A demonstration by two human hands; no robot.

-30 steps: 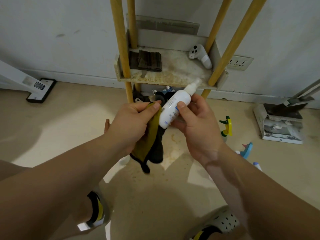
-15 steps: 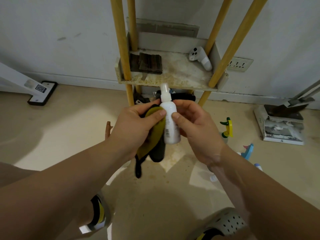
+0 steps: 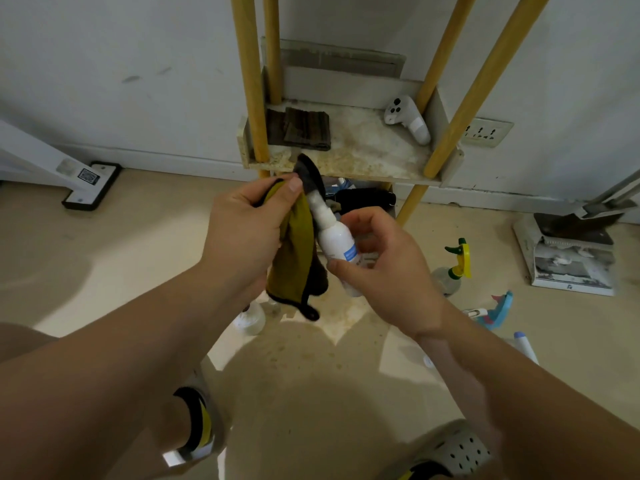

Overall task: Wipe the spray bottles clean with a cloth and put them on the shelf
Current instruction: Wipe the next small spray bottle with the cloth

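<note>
My right hand grips a small white spray bottle by its lower body, nozzle tilted up and to the left. My left hand pinches a yellow and black cloth, whose top corner covers the bottle's nozzle. The rest of the cloth hangs down between my hands. Just beyond them stands the shelf, a stained white board on yellow wooden legs.
On the shelf lie a dark folded cloth and a white controller. On the floor stand a yellow-green spray bottle, a blue-topped one, another bottle and a white bottle. A dustpan sits right.
The bottle went from tilted right to upright to tilted left in my right hand. My left hand lifted the cloth from the bottle's body up over the nozzle.
</note>
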